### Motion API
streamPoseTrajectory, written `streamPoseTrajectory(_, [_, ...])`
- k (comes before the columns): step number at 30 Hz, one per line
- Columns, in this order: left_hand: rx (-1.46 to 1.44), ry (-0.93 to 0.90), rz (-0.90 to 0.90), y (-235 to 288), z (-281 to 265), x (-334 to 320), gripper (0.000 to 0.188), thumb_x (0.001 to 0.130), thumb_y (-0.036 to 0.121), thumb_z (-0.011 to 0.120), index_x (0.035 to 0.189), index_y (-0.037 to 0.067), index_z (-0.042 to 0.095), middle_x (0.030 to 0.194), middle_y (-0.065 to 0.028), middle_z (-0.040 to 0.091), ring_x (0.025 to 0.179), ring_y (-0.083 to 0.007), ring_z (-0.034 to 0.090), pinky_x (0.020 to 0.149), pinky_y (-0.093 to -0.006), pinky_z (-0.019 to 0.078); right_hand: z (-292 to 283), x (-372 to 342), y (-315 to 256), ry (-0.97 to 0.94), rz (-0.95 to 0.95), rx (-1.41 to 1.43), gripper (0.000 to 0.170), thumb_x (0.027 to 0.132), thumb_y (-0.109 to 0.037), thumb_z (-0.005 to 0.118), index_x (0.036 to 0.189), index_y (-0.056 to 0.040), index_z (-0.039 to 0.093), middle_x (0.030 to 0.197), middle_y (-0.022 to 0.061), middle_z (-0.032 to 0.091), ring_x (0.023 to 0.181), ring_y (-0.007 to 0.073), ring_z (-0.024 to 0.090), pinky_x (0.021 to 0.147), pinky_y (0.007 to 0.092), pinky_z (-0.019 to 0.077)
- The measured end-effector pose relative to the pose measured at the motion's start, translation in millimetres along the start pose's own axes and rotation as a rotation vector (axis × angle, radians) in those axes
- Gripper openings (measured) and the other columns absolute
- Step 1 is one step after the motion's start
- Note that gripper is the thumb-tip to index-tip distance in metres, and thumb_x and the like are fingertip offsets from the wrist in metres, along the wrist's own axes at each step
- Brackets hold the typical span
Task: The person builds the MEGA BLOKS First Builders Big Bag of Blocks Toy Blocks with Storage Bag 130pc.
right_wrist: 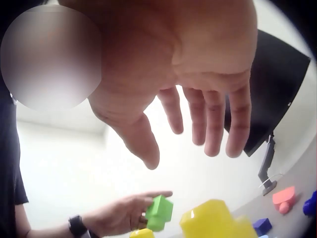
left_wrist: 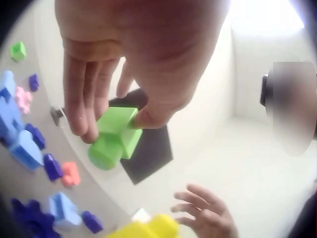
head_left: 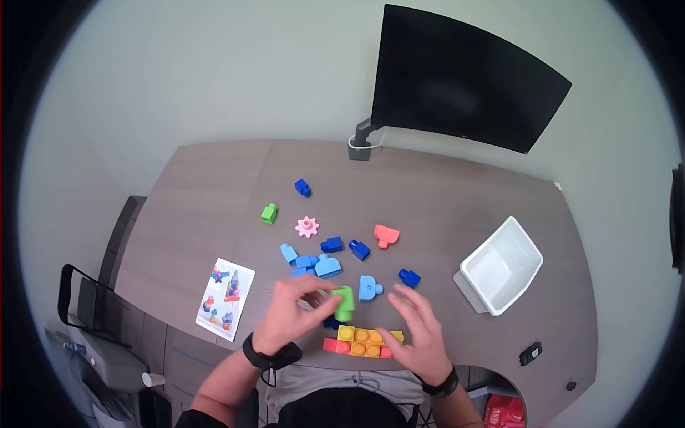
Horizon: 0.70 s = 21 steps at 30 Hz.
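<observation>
A green block [head_left: 344,304] is pinched between the thumb and fingers of my left hand [head_left: 294,314], its round stud pointing down, as the left wrist view shows with the block [left_wrist: 117,134]. Just to the right of it my right hand [head_left: 419,335] is spread with relaxed fingers and holds nothing; its thumb is by the right end of a row of yellow, orange and red blocks [head_left: 367,342] at the table's near edge. In the right wrist view the fingers [right_wrist: 214,119] hang apart above a yellow block [right_wrist: 208,218]. A dark blue piece [head_left: 332,322] is partly hidden beneath the green block.
Light blue blocks [head_left: 328,266], dark blue blocks [head_left: 359,250], a pink gear [head_left: 307,227], a coral block [head_left: 387,235] and another green block [head_left: 269,213] lie farther back. A picture sheet [head_left: 225,299] lies left, a white bin [head_left: 465,285] right, and a monitor [head_left: 471,78] stands behind.
</observation>
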<state>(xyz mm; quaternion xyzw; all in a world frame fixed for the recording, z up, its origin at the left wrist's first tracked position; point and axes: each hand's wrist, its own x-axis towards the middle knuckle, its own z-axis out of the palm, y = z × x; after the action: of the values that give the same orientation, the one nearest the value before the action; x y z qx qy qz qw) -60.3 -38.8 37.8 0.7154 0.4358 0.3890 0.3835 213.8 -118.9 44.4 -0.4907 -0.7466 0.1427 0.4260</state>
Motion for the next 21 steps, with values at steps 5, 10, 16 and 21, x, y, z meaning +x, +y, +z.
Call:
streamPoseTrajectory(5, [-0.084, -0.117, -0.066, 27.9, 21.5, 7.4, 0.022, 0.098, 0.014, 0.091, 0.11, -0.003, 0.086, 0.088, -0.0054, 0.084, 0.072, -0.0091, 0.077, 0.067, -0.0254, 0.0594, 33.9, -2.3, 3.0, 0.073, -0.154, -0.072, 0.065, 0.086, -0.014, 0.097, 0.146, -0.0038, 0.075, 0.147, 0.0156, 0.07, 0.115, 0.0333, 0.076, 0.097, 0.0428, 0.0633])
streamPoseTrajectory(10, [0.193, 0.225, -0.055, -46.9, 1.4, 61.0, 0.032, 0.11, 0.033, 0.073, 0.106, 0.004, 0.087, 0.078, -0.0133, 0.081, 0.066, -0.0249, 0.079, 0.064, -0.0372, 0.0601, 9.0, -3.8, -0.8, 0.186, -0.019, 0.03, 0.038, 0.087, 0.005, 0.079, 0.125, 0.0003, 0.08, 0.127, 0.0191, 0.081, 0.112, 0.0362, 0.08, 0.098, 0.0427, 0.0637])
streamPoseTrajectory(16, [0.934, 0.433, -0.313, -201.5, -84.8, 166.4, 0.056, 0.103, 0.059, 0.077, 0.132, 0.012, 0.084, 0.127, -0.0199, 0.08, 0.122, -0.0394, 0.076, 0.101, -0.0533, 0.0633, -26.8, -23.4, 9.3, 0.161, 0.194, 0.072, 0.043, 0.09, 0.004, 0.085, 0.132, -0.0016, 0.078, 0.124, 0.0169, 0.079, 0.097, 0.0228, 0.079, 0.079, 0.0331, 0.0644])
streamPoseTrajectory(21, [0.917, 0.284, -0.468, -253.6, -106.0, 173.5, 0.053, 0.093, 0.052, 0.09, 0.125, 0.01, 0.087, 0.117, -0.0174, 0.085, 0.111, -0.038, 0.081, 0.098, -0.0527, 0.0653, -40.6, -40.6, 5.9, 0.096, 0.253, 0.128, 0.044, 0.091, 0.0, 0.09, 0.133, -0.0024, 0.076, 0.124, 0.0139, 0.078, 0.092, 0.0184, 0.076, 0.078, 0.0314, 0.0631])
